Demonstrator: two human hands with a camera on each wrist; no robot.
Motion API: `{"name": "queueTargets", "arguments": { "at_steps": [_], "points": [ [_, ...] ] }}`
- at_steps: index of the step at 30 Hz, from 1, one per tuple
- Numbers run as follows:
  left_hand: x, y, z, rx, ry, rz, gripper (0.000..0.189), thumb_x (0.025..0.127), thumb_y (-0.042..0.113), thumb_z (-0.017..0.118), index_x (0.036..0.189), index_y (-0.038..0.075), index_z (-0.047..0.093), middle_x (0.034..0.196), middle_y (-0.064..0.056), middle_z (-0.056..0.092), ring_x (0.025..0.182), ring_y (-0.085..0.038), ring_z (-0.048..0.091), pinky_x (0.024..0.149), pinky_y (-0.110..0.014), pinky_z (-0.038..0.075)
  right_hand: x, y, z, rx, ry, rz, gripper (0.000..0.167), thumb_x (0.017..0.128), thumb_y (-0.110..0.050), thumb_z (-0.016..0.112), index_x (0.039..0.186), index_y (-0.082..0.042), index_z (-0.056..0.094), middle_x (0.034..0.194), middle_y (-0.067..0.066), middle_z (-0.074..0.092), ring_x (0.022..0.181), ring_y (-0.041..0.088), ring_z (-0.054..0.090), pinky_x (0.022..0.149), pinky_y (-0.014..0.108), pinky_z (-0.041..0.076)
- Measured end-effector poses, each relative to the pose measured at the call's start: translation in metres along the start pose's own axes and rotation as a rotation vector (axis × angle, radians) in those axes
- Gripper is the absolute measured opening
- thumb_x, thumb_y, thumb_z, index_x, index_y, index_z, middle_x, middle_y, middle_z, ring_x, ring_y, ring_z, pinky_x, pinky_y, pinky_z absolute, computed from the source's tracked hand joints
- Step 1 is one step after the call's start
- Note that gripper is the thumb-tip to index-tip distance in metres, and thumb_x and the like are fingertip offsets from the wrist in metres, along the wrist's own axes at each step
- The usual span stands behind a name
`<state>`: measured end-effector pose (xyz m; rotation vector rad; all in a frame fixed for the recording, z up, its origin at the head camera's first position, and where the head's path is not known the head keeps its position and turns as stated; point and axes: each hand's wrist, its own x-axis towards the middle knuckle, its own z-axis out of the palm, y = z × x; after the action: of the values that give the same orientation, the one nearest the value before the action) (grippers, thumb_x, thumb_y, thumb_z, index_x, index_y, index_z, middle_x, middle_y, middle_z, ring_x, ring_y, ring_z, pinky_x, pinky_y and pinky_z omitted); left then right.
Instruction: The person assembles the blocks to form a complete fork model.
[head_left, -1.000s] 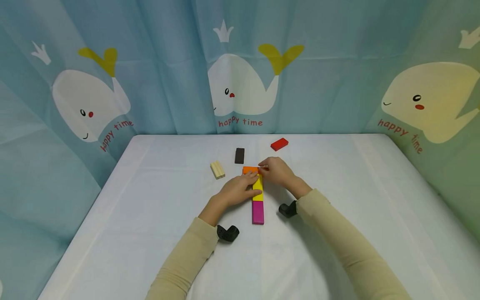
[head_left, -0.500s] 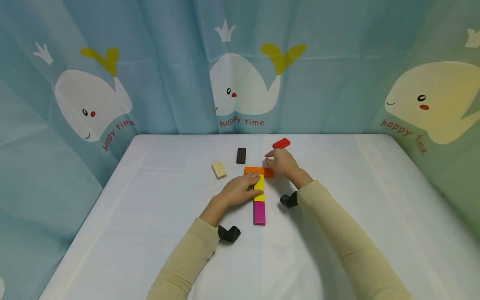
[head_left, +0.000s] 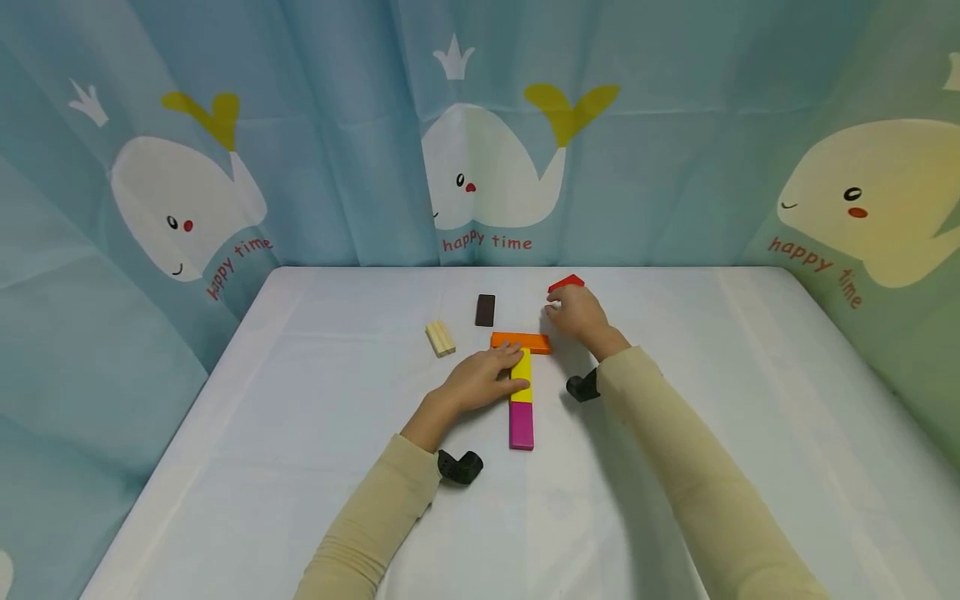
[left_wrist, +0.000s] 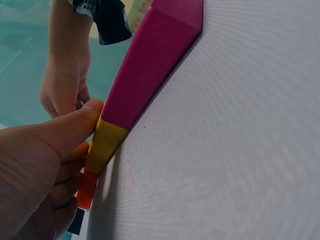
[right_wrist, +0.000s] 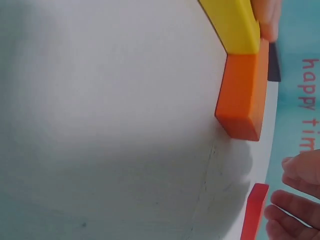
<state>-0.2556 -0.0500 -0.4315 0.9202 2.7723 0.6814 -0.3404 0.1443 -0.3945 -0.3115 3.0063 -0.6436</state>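
There, beyond the orange block [head_left: 536, 343], lay the red block [head_left: 569, 280], just past the nearer right hand [head_left: 581, 315], empty, fingers parted; the left hand [head_left: 477, 380], unclenched, touched the yellow block [head_left: 522, 370].

crosswise block [head_left: 532, 343] behind end-to-end blocks [head_left: 521, 410], side block [head_left: 440, 338] left, rear block [head_left: 485, 310] behind, far block [head_left: 567, 281] (behind, right)

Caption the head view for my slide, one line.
Left hand rests on the yellow block between the orange block and magenta block; the right hand, empty, is near the red block.
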Motion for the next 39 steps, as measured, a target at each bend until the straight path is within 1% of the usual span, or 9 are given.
{"name": "queueTargets", "arguments": {
  "at_steps": [4,7,9,14,18,24,30,36,39],
  "points": [
    [0.001,0.0,0.0,0.014,-0.001,-0.001,0.06,0.09,0.045,0.054,0.138,0.01,0.043,0.143,-0.002,0.035,0.133,-0.014,0.027,0.107,-0.029,0.023,0.003,0.005,-0.001,0.026,0.028,0.008,0.03,0.089,-0.011,0.058,0.112,0.007,0.063,0.109,0.02,0.062,0.095,0.033,0.053,0.087,0.044,0.045],
    [0.001,0.0,-0.001,0.018,-0.005,-0.004,0.06,0.09,0.045,0.054,0.138,0.01,0.043,0.143,-0.003,0.035,0.133,-0.015,0.028,0.107,-0.029,0.022,0.005,0.009,-0.002,0.035,0.052,0.03,0.029,0.089,-0.011,0.057,0.11,0.008,0.063,0.107,0.021,0.06,0.092,0.033,0.05,0.085,0.044,0.045],
    [0.001,0.0,-0.001,0.02,-0.006,-0.005,0.06,0.09,0.044,0.054,0.138,0.01,0.042,0.143,-0.003,0.035,0.133,-0.015,0.028,0.107,-0.029,0.022,0.008,0.012,-0.002,0.029,0.055,0.045,0.028,0.088,-0.011,0.057,0.11,0.007,0.063,0.107,0.021,0.059,0.092,0.033,0.049,0.087,0.044,0.044],
    [0.001,-0.001,-0.001,0.022,-0.002,0.007,0.061,0.09,0.044,0.054,0.138,0.008,0.041,0.144,-0.004,0.034,0.133,-0.016,0.028,0.107,-0.03,0.022,0.012,0.017,-0.003,0.009,0.029,0.088,0.028,0.088,-0.009,0.057,0.11,0.007,0.062,0.106,0.021,0.057,0.093,0.033,0.048,0.087,0.044,0.044],
    [0.001,-0.002,-0.001,0.021,-0.004,0.006,0.061,0.091,0.044,0.053,0.139,0.008,0.041,0.144,-0.003,0.033,0.133,-0.015,0.027,0.107,-0.029,0.022,0.013,0.021,-0.005,-0.016,0.01,0.111,0.026,0.088,-0.009,0.056,0.108,0.007,0.061,0.1,0.019,0.055,0.09,0.032,0.048,0.084,0.042,0.046],
    [0.0,-0.002,0.0,0.017,0.006,0.012,0.06,0.09,0.044,0.054,0.137,0.009,0.043,0.143,-0.003,0.036,0.132,-0.015,0.029,0.107,-0.029,0.022,0.015,0.029,-0.007,-0.05,0.022,0.079,0.025,0.089,-0.01,0.056,0.105,0.008,0.06,0.095,0.02,0.054,0.086,0.032,0.046,0.078,0.042,0.044],
    [0.001,-0.001,0.001,0.018,0.008,0.016,0.059,0.09,0.043,0.055,0.137,0.008,0.044,0.143,-0.004,0.036,0.132,-0.015,0.029,0.107,-0.028,0.022,0.019,0.034,-0.004,-0.091,0.03,0.04,0.03,0.089,-0.015,0.058,0.107,0.009,0.06,0.1,0.023,0.055,0.088,0.033,0.047,0.085,0.045,0.043],
    [0.002,-0.003,0.003,0.021,0.016,0.012,0.059,0.09,0.044,0.055,0.137,0.009,0.045,0.142,-0.003,0.037,0.132,-0.013,0.028,0.107,-0.027,0.022,0.024,0.034,-0.001,-0.089,0.015,0.049,0.028,0.09,-0.015,0.058,0.105,0.009,0.061,0.099,0.023,0.053,0.088,0.034,0.046,0.083,0.044,0.044],
    [0.003,-0.003,0.003,0.023,0.02,0.009,0.059,0.09,0.044,0.054,0.136,0.009,0.045,0.142,-0.002,0.037,0.132,-0.013,0.028,0.107,-0.027,0.022,0.027,0.032,0.0,-0.089,0.008,0.065,0.031,0.091,-0.015,0.058,0.109,0.009,0.059,0.104,0.024,0.053,0.091,0.034,0.046,0.087,0.044,0.044]
  ]
}}
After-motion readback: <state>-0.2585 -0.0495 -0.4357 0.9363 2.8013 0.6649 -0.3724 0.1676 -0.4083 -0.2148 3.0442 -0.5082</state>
